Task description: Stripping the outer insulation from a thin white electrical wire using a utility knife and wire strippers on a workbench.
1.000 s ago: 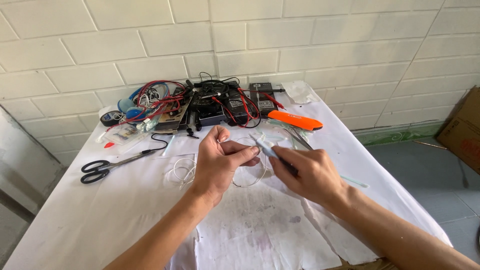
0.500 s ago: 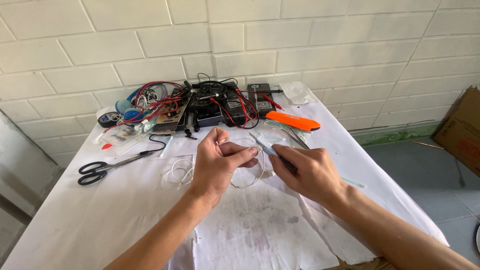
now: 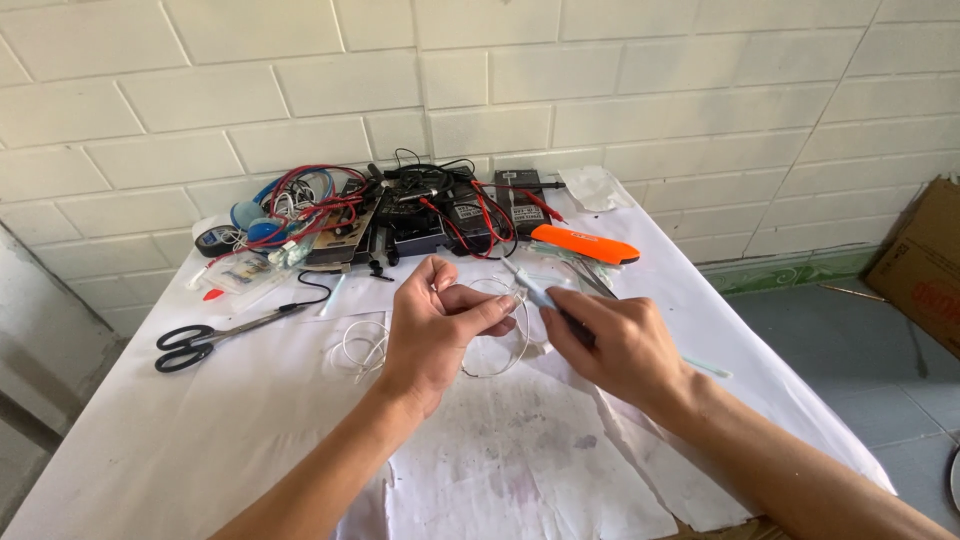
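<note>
Head view: we are looking down at 2 bare hands working over a white-covered table (image 3: 200,440) that is standing against a pale brick wall (image 3: 600,90). We take the orange tool (image 3: 585,245) as our landmark. Our left hand (image 3: 435,325) is sitting down and to the left of it, thumb and forefinger pinching a thin white wire (image 3: 500,340) that is looping below the fingertips onto the cloth. Our right hand (image 3: 610,340) is sitting directly below the orange tool, fingers curled around a slim pale pen-like tool (image 3: 530,285) whose tip is pointing up and left, just beside the left thumb. We cannot tell whether the tip is touching the wire. Further left of the orange tool, beyond the left hand, a coil of white cable (image 3: 355,345) is lying flat, and well beyond that black scissors (image 3: 200,340) are lying with their blades toward the hands. Up and to the left of the orange tool, a heap of red and black leads and dark electronic boxes (image 3: 420,210) is crowding the wall edge, with a roll of black tape (image 3: 215,240) at its far left end.
</note>
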